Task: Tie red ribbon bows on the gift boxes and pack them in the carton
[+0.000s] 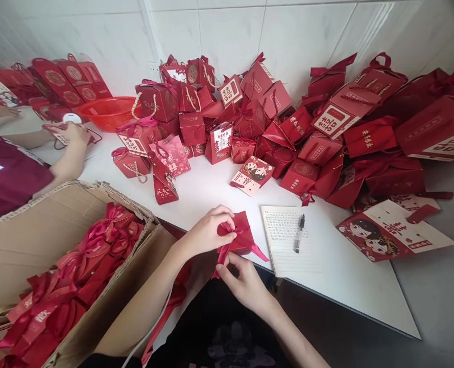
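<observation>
Our left hand [207, 231] pinches the ribbon [254, 249] on a red box [245, 225], our right hand [243, 280] grips its tail; the bow looks half tied, the carton [124, 286] nearly full.

The small red gift box [243, 227] is matt card, its ribbon [254, 250] shiny satin. The carton [108, 301] is rough brown cardboard. The table [349, 281] is smooth, white and faintly glossy. The notebook [284, 255] is matt lined paper, the basket [104, 115] red plastic.
</observation>
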Motion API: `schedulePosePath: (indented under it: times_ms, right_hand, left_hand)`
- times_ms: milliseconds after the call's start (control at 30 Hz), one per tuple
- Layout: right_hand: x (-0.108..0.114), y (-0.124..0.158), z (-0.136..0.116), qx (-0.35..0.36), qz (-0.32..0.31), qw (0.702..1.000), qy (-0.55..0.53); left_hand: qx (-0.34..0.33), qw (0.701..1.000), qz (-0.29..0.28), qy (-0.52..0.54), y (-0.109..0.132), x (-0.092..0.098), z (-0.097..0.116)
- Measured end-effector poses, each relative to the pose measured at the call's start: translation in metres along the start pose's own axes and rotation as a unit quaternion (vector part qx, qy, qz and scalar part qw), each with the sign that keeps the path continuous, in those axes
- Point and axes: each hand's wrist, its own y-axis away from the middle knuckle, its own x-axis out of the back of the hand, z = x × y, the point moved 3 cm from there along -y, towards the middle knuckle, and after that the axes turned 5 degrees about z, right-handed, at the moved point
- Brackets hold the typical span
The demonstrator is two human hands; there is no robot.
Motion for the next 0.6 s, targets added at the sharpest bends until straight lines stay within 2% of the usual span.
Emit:
schedulePosePath:
  times_ms: [300,500,567,600]
  right_hand:
    - [-0.002,0.003,0.002,0.018,-0.007,0.998,0.062]
    - [-0.001,0.011,-0.004,0.027,-0.053,0.994,0.088]
    - [0.012,0.016,-0.008,0.041,-0.025,0.993,0.11]
    - [0.022,0.018,-0.01,0.044,0.019,0.991,0.123]
  left_hand:
    - [0.025,0.999,0.019,0.023,0.001,-0.005,-0.002]
    - [0.018,0.999,0.03,0.03,0.002,-0.008,-0.006]
    - [0.012,0.999,0.029,0.035,0.003,-0.009,-0.007]
    - [0.009,0.999,0.026,0.038,0.003,-0.009,-0.007]
